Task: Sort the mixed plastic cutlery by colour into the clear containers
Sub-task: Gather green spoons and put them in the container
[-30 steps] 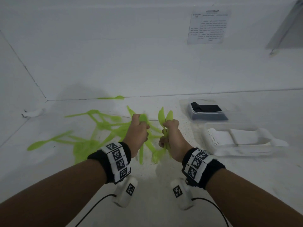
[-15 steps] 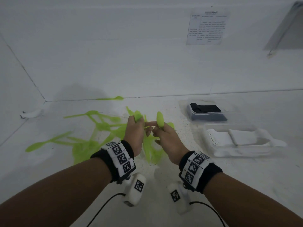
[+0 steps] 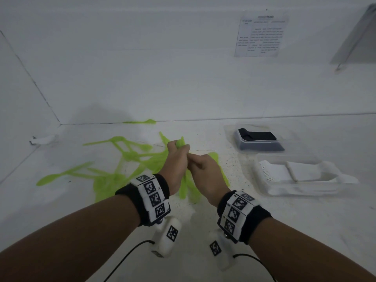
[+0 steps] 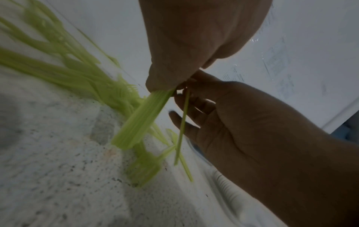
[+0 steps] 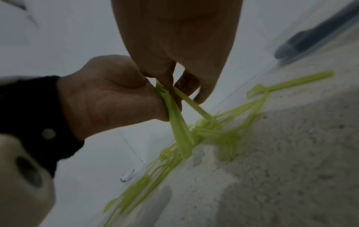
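**Both hands on green cutlery beside the pile**

We count two clear containers: one holding black cutlery point(image 3: 256, 136), and a nearer one holding white cutlery point(image 3: 284, 171). Both stand to the right of the green cutlery pile point(image 3: 114, 169), well apart from it. The pile's pieces overlap too much for us to count; one lone green spoon point(image 3: 142, 121) lies beyond the pile against the wall.

Our left hand point(image 3: 176, 159), at the pile's right edge, has its fingers curled round a bundle of green handles point(image 4: 139, 118), which sticks out below the fist and hangs down toward the pile. Our right hand point(image 3: 205, 169) touches the left hand, its thumb and fingertips pinching a single green piece point(image 4: 181, 127) just beside the bundle; its other fingers point(image 4: 186, 126) spread loosely behind that piece.
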A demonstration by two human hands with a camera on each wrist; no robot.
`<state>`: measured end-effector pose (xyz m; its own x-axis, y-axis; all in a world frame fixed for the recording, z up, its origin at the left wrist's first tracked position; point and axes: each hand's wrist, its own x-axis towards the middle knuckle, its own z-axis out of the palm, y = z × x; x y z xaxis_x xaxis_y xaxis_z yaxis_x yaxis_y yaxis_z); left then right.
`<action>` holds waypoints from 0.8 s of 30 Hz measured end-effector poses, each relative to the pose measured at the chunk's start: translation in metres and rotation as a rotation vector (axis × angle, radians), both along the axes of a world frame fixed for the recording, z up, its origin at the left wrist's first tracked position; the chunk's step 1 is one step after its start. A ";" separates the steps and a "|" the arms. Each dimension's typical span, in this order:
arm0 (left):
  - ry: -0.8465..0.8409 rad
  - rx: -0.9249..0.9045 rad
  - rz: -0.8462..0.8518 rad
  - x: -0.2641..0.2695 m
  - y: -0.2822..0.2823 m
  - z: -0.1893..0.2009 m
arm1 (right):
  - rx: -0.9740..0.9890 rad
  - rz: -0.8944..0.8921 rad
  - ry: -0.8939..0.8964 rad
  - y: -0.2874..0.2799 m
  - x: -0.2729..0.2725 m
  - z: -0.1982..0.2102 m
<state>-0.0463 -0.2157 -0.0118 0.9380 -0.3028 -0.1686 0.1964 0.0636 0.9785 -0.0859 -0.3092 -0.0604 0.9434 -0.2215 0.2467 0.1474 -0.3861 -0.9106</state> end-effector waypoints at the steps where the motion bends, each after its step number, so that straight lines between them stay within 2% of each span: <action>1: -0.022 0.019 -0.008 0.000 0.001 -0.002 | -0.002 -0.036 0.010 -0.001 0.001 -0.002; 6: -0.035 0.065 -0.004 0.001 0.010 -0.004 | 0.037 0.003 0.083 0.000 0.002 0.001; 9: -0.084 0.082 0.018 0.002 0.015 -0.003 | 0.144 0.010 0.055 0.001 -0.005 0.016; 12: -0.180 0.160 -0.040 0.001 0.021 -0.001 | 0.284 -0.067 0.031 -0.001 -0.008 0.020; 15: -0.278 0.249 -0.151 -0.001 0.026 0.004 | 0.400 -0.029 0.092 -0.003 -0.006 0.026; 18: -0.379 0.384 -0.311 0.000 0.032 0.004 | 0.278 0.063 0.050 -0.007 -0.005 0.031; 20: -0.384 0.389 -0.383 0.000 0.036 0.006 | 0.165 0.076 0.009 -0.011 -0.004 0.032; 24: -0.375 0.376 -0.411 -0.004 0.046 0.009 | 0.200 0.027 -0.018 -0.017 -0.007 0.034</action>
<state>-0.0503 -0.1697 -0.0031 0.7746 -0.6323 -0.0172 -0.2260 -0.3022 0.9261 -0.0932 -0.3267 -0.0260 0.9455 -0.2427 0.2171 0.1721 -0.1935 -0.9659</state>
